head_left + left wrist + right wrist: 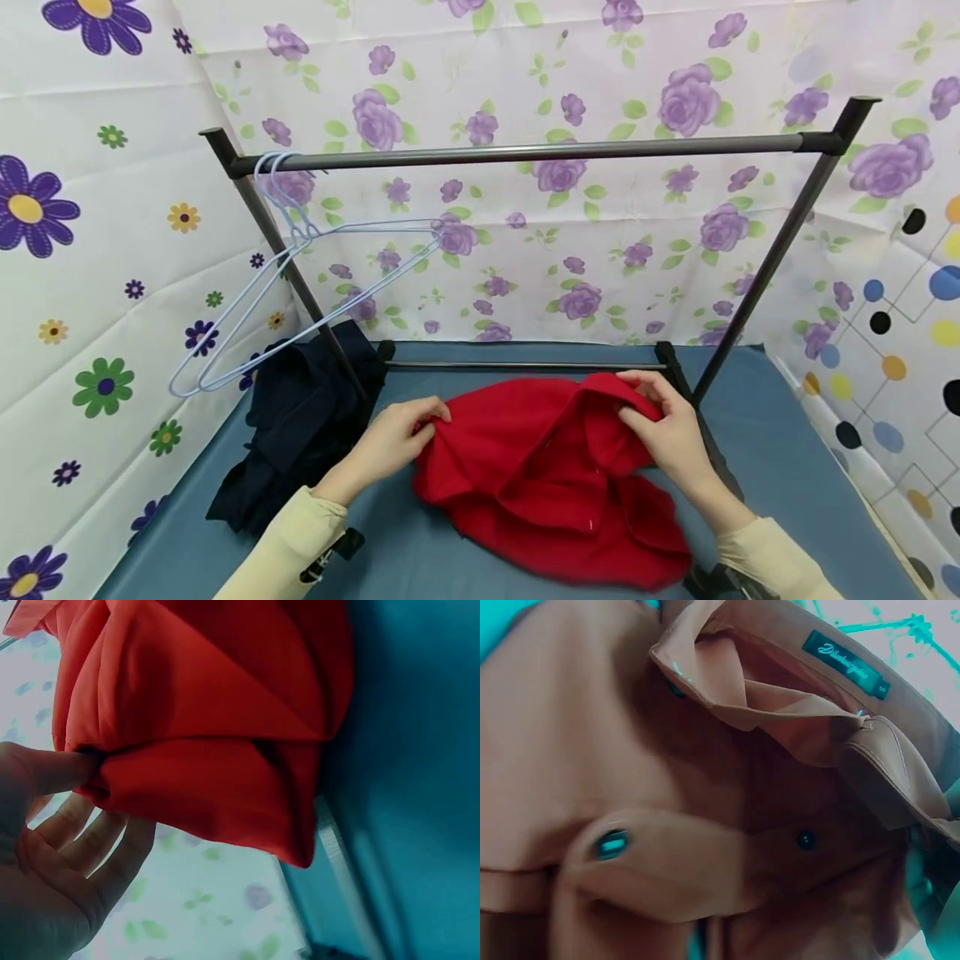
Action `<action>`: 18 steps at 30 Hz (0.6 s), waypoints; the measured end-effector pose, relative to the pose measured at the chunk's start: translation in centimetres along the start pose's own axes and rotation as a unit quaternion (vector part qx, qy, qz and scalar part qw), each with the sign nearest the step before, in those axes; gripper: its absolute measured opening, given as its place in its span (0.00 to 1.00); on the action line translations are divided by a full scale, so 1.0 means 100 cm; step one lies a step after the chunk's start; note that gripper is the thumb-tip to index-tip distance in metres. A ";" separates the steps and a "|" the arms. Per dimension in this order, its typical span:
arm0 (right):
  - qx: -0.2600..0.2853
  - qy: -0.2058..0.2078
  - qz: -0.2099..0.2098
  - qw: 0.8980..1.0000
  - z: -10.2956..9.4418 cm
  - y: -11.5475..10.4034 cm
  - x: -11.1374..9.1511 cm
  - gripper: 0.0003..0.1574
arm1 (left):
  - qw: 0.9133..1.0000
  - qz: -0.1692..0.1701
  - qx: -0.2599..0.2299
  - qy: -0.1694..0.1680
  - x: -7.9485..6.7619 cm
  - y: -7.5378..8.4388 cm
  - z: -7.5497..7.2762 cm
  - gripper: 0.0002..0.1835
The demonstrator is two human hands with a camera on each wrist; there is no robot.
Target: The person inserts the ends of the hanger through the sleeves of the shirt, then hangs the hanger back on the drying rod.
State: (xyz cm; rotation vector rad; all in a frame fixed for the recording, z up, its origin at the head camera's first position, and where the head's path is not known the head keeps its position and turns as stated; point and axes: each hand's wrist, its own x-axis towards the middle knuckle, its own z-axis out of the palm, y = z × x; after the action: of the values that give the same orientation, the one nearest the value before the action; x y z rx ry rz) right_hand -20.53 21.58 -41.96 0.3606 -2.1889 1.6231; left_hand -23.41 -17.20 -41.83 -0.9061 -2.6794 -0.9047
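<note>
A red shirt (517,475) hangs bunched between both hands, low over the blue-covered table. My left hand (397,437) pinches its left edge between thumb and fingers; the left wrist view shows that hand (82,855) with the fabric (202,780) folded and drooping from it. At the shirt's upper right, my right hand (667,433) grips the collar. In the right wrist view the collar band carries a dark label (845,664), and buttons (613,844) show on the front. Part of the right hand (934,892) appears at that view's right edge.
Light blue wire hangers (297,242) hang at the left end of a dark rack's top bar (525,152). Beneath them a dark navy garment (315,425) lies crumpled on the blue table cover (817,475). The rack's right post (772,250) rises beyond my right hand.
</note>
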 end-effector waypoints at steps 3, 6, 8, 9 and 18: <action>-0.029 -0.019 0.033 0.999 0.004 0.014 -0.006 0.26 | 1.000 -0.001 0.011 -0.018 -0.006 -0.007 0.011 0.14; -0.052 -0.036 0.057 0.996 0.006 0.028 -0.013 0.25 | 0.997 0.009 0.047 -0.053 -0.010 -0.012 0.022 0.13; -0.062 -0.049 0.068 0.995 0.007 0.035 -0.017 0.23 | 0.993 0.021 0.071 -0.097 -0.013 -0.013 0.028 0.13; -0.066 -0.056 0.072 0.994 0.008 0.038 -0.019 0.23 | 0.989 0.027 0.080 -0.119 -0.014 -0.014 0.031 0.13; -0.117 -0.119 0.116 0.979 0.011 0.055 -0.032 0.21 | 0.979 0.013 0.059 -0.195 -0.020 -0.015 0.035 0.14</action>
State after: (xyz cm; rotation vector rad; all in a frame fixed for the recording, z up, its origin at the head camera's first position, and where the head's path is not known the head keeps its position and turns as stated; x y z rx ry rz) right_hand -20.23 22.10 -48.35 0.2487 -2.6573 1.4750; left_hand -22.63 -17.05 -46.07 -1.1938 -2.9947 -0.6044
